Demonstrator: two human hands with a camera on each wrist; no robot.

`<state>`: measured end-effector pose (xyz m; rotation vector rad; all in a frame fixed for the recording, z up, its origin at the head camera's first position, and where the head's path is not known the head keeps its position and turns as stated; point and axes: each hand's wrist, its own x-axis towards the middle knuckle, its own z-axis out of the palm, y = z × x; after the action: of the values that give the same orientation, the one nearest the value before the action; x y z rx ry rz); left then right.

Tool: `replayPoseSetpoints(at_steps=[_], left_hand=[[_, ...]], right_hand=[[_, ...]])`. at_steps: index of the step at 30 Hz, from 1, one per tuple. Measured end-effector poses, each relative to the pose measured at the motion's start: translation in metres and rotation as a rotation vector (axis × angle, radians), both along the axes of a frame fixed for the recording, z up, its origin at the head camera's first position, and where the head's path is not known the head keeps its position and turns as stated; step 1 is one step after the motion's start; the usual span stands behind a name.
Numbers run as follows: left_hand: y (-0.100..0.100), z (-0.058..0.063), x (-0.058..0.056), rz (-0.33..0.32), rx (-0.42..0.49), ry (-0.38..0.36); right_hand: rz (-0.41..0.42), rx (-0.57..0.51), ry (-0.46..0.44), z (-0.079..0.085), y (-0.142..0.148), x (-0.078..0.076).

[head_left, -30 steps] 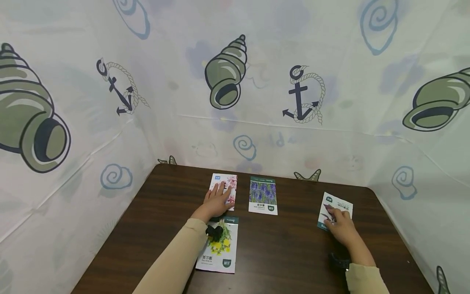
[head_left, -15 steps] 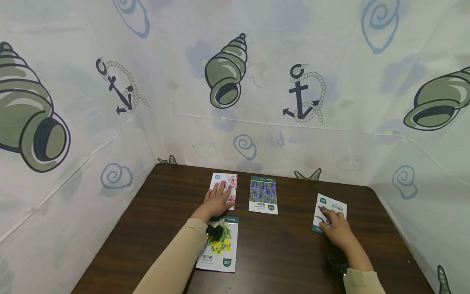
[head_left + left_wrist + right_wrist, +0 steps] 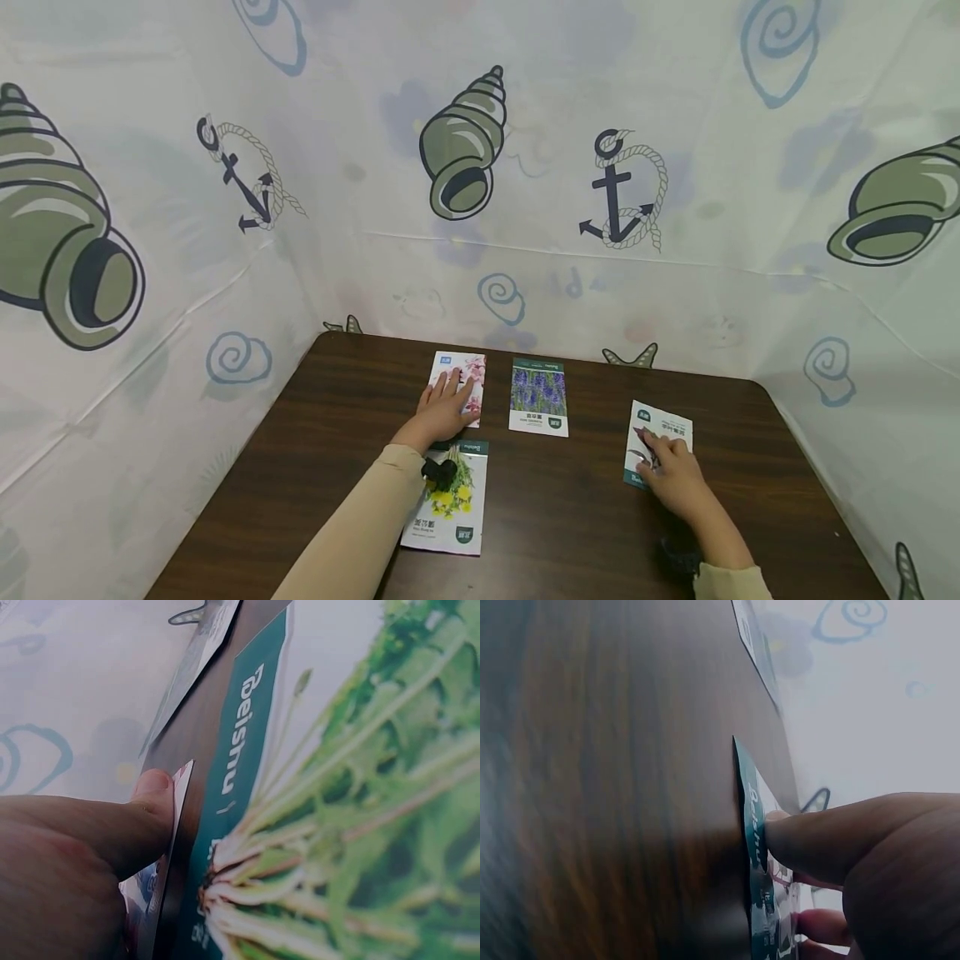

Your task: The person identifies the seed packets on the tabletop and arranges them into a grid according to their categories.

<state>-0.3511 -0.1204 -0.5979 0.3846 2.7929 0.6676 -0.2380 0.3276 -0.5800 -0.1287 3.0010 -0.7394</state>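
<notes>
In the head view, my left hand (image 3: 438, 412) rests with its fingers spread on a seed packet with pink blossoms (image 3: 472, 367). My right hand (image 3: 678, 479) presses its thumb and fingertips on the face of a white and green seed packet with a dark purple plant picture (image 3: 660, 421). The right wrist view shows the thumb on the green end of this packet (image 3: 754, 840), which looks slightly buckled. Between the hands lies a purple-flower seed packet (image 3: 538, 396). A larger yellow-flower packet (image 3: 450, 517) lies below my left wrist, partly covered by it.
Everything lies on a dark brown wooden table (image 3: 555, 517). A pale patterned cloth (image 3: 555, 200) with shells and anchors encloses its back and sides. Dark wrist gear (image 3: 438, 475) sits at my left cuff, over the yellow-flower packet.
My right hand has slid the purple-plant packet to the left and slightly nearer across the table. My left hand and the other packets have stayed in place.
</notes>
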Motion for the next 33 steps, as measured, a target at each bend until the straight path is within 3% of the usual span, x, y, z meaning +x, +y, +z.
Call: replayPoseSetpoints(at_steps=[11, 17, 33], left_hand=[[0.0, 0.003, 0.002, 0.005, 0.022, -0.001], [0.001, 0.005, 0.004, 0.013, 0.043, 0.001], [0.0, -0.006, -0.003, 0.011, 0.0, 0.03]], right_hand=[[-0.054, 0.022, -0.046, 0.003, -0.023, 0.008], [-0.022, -0.044, -0.08, 0.006, -0.032, 0.013], [0.019, 0.039, -0.08, 0.015, -0.057, 0.032]])
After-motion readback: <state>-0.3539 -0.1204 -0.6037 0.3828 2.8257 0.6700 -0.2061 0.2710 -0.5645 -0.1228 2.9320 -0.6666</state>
